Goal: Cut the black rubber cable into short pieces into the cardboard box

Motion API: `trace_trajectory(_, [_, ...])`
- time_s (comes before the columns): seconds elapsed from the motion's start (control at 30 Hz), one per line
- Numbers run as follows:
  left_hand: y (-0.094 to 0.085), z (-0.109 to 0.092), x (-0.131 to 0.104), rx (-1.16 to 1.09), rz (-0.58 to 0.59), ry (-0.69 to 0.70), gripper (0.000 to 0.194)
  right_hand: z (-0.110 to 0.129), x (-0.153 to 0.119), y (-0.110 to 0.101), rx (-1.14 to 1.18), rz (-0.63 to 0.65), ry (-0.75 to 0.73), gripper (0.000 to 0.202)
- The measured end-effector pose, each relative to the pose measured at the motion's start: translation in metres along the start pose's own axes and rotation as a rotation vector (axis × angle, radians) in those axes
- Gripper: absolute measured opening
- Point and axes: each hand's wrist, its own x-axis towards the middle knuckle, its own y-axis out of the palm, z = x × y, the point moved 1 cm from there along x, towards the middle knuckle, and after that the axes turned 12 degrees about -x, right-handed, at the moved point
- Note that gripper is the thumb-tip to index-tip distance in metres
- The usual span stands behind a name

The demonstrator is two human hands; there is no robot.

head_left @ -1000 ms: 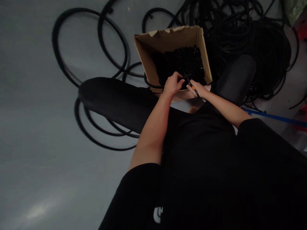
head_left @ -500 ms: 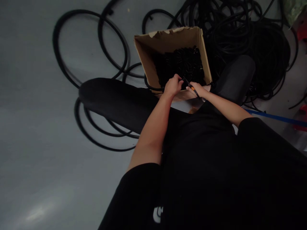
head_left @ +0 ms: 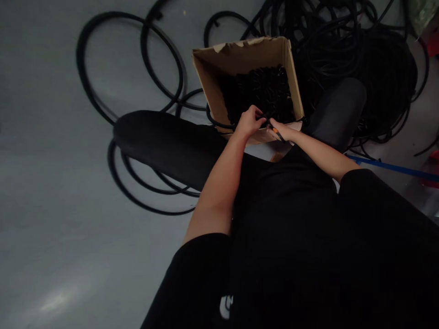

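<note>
Over the near edge of a cardboard box (head_left: 252,54), my left hand (head_left: 248,122) is closed, pinching a black hose (head_left: 219,124) that runs in from the left along the box's front. My right hand (head_left: 281,131) is wrapped around cutters with black and orange handles (head_left: 276,132). The head of the cutters meets the hose beside my left fingertips; the fingers partly hide the contact. Short black hose pieces (head_left: 264,89) lie heaped in the box under both hands.
Long loops of black hose (head_left: 80,59) lie on the grey floor at left. A large tangled pile of hose (head_left: 384,77) sits at right, near my knee. A blue strip (head_left: 394,168) and red objects (head_left: 432,157) are at the right edge.
The head of the cutters has moved from beside the hose onto it, close to my left fingertips. My right hand looks more closed on the handles. My left hand has barely moved.
</note>
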Motion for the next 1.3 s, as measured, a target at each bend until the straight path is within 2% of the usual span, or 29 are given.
trace_trajectory(0.23, [0.002,0.019,0.01,0.033,-0.014,-0.059,0.03,0.004,-0.003,-0.003,0.006,-0.046,-0.007,0.033])
trace_trajectory(0.33, [0.002,0.021,0.012,0.046,-0.015,-0.062,0.027,0.002,-0.002,-0.003,-0.01,-0.053,-0.007,0.034])
trace_trajectory(0.6, [-0.001,0.0,0.004,0.009,-0.026,0.007,0.036,0.009,-0.007,-0.005,-0.157,-0.082,0.013,0.028])
trace_trajectory(0.8, [-0.003,-0.007,-0.002,0.071,-0.013,-0.052,0.046,0.004,-0.001,-0.007,-0.174,-0.104,0.08,0.027])
trace_trajectory(1.07, [-0.005,-0.004,-0.001,0.256,0.021,-0.089,0.05,0.01,-0.004,-0.011,-0.05,-0.14,0.038,0.038])
trace_trajectory(1.3, [-0.001,-0.009,-0.002,0.32,0.02,-0.158,0.053,0.013,-0.002,-0.015,-0.088,-0.154,0.074,0.042])
